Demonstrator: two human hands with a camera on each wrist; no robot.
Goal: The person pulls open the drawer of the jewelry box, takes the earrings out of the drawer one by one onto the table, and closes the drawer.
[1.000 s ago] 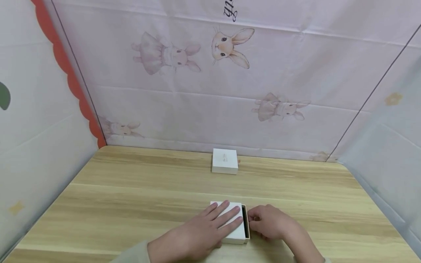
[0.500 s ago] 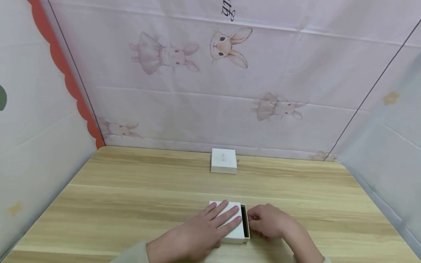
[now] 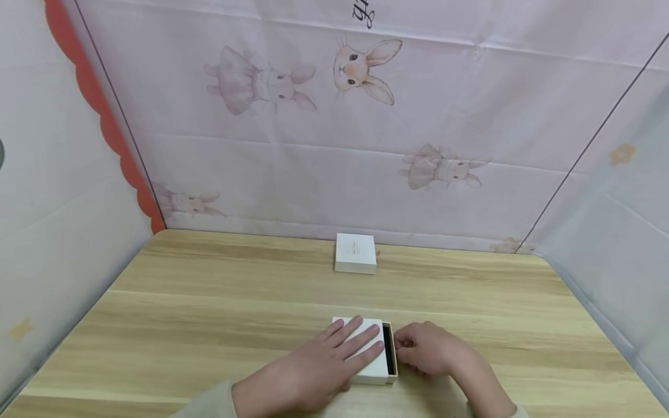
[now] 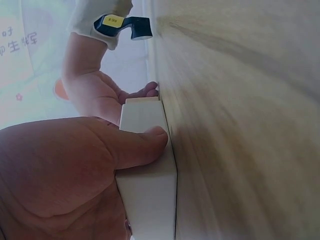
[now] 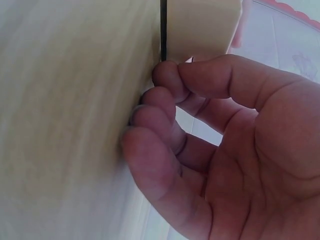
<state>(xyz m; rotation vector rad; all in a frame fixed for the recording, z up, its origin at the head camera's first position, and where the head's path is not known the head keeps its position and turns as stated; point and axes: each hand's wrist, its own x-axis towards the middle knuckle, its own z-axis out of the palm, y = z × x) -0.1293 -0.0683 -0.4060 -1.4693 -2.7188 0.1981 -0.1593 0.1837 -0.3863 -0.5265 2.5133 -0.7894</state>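
A white drawer-style box (image 3: 373, 368) lies on the table with its inner tray (image 3: 394, 354) slid partly out to the right, showing a dark inside. My left hand (image 3: 324, 366) covers the sleeve, fingers spread over the top. In the left wrist view its thumb (image 4: 145, 145) grips the near side. At the tray's outer end, my right hand (image 3: 431, 348) has thumb and forefinger pinched together, the other fingers curled. The right wrist view shows a tiny orange bit of a pull tab (image 5: 189, 59) at those fingertips; the rest of it is hidden.
A second closed white box (image 3: 355, 253) with small print and an orange tab on its right side sits at the back of the wooden table (image 3: 209, 290). Printed rabbit cloth (image 3: 313, 174) hangs behind, with more cloth along both sides.
The tray stands out from the sleeve very slightly more than a second ago. Both hands keep nearly the same places; the head view has shifted a little.
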